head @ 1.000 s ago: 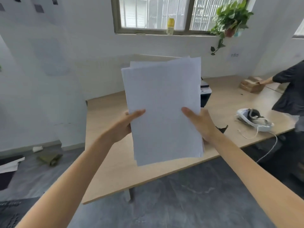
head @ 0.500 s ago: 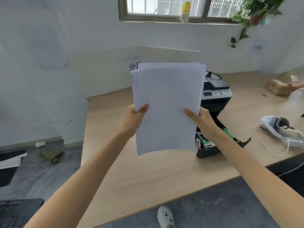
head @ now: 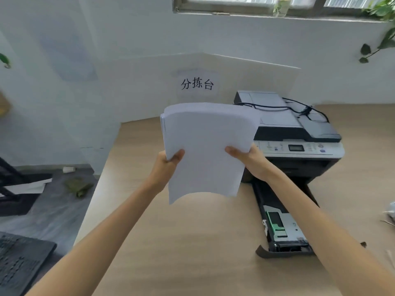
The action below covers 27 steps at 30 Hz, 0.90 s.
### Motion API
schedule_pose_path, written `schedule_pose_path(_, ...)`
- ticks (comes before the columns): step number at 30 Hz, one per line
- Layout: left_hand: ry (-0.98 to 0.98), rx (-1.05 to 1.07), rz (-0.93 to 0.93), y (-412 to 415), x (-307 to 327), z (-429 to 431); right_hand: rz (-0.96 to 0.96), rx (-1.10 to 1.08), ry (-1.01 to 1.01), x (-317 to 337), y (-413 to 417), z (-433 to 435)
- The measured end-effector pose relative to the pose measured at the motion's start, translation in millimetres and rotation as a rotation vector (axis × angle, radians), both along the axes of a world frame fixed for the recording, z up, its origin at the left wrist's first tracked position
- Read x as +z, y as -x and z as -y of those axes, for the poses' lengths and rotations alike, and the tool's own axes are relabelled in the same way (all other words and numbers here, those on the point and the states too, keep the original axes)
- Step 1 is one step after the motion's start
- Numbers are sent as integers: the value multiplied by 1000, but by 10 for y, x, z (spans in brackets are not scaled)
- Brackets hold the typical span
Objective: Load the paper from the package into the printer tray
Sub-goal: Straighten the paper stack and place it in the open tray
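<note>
I hold a stack of white paper (head: 206, 146) in the air above the wooden table, its sheets bowed. My left hand (head: 165, 167) grips its left edge and my right hand (head: 251, 162) grips its right edge. Just right of the stack stands a grey and black printer (head: 299, 135). Its black paper tray (head: 280, 227) is pulled out toward me on the table, with a green guide visible inside. My right forearm crosses over part of the tray. The paper package is not in view.
The wooden table (head: 181, 253) runs under my arms. A black cable (head: 299, 107) lies on the printer top. A white partition with a label (head: 197, 84) stands behind. On the floor at left are a keyboard (head: 19, 261) and scraps (head: 78, 185).
My view has dropped and come closer to the table. The paper stack has come down toward the printer and now bows. The printer and its pulled-out tray have come fully into view.
</note>
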<state>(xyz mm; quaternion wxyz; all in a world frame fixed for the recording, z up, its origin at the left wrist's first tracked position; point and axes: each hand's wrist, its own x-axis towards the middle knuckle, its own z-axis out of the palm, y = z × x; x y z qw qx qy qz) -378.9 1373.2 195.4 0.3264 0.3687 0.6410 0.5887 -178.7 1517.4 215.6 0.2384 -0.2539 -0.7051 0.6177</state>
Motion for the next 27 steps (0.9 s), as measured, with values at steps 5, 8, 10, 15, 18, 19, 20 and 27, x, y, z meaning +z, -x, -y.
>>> schedule_pose_path(5, 58, 35, -26, 175, -77, -260, -29, -67, 66, -242, 302, -334)
schedule_pose_path(8, 70, 81, -4, 294, -164, -417, -13, -85, 106, -392, 447, -477)
schedule_pose_path(10, 65, 105, 17, 352, -256, -510, -16, -97, 129, -505, 533, -550)
schedule_pose_path(15, 61, 92, 66, 466, -525, -763, -107, -184, 227, -778, 742, -728)
schedule_pose_path(18, 94, 86, 27, 571, -693, -925, -102, -186, 253, -905, 825, -846)
schedule_pose_path(19, 104, 90, 21, 597, -765, -973, -97, -181, 264, -952, 849, -873)
schedule_pose_path(20, 118, 96, 21, 613, -837, -1014, -92, -184, 278, -999, 876, -896)
schedule_pose_path(27, 372, 126, 181, 595, -1471, -1045, 163, -327, 355, -1607, 934, -876)
